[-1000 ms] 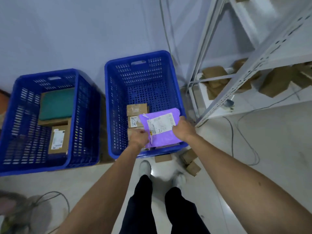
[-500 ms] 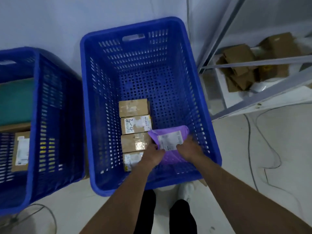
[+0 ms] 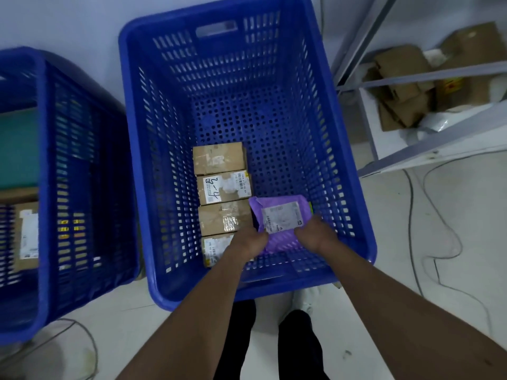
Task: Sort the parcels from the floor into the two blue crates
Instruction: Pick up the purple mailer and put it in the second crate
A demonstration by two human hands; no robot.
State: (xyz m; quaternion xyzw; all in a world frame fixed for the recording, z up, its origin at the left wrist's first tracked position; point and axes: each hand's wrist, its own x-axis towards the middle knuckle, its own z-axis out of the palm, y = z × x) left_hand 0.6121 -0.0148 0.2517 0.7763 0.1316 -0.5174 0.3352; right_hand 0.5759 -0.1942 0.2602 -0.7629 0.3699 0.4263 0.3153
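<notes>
A purple mailer bag [image 3: 279, 215] with a white label sits low inside the right blue crate [image 3: 354, 165], near its floor. My left hand [image 3: 248, 241] grips the bag's near left edge and my right hand [image 3: 315, 235] grips its near right edge. Left of the bag, several small cardboard boxes [image 3: 222, 185] lie in a row on the crate floor; the nearest one is partly hidden by my left forearm. The left blue crate [image 3: 44, 187] holds a green parcel [image 3: 16, 146] and a labelled cardboard box [image 3: 24, 229].
A grey metal shelf rack [image 3: 428, 144] stands at the right with cardboard boxes [image 3: 406, 86] on its bottom shelf. Cables [image 3: 439, 242] trail over the pale floor at the right and bottom left. My legs and shoes are below the right crate.
Both hands have lowered the purple bag from above the crate's near rim down inside it, close to the floor beside the boxes. The camera has leaned in over the right crate.
</notes>
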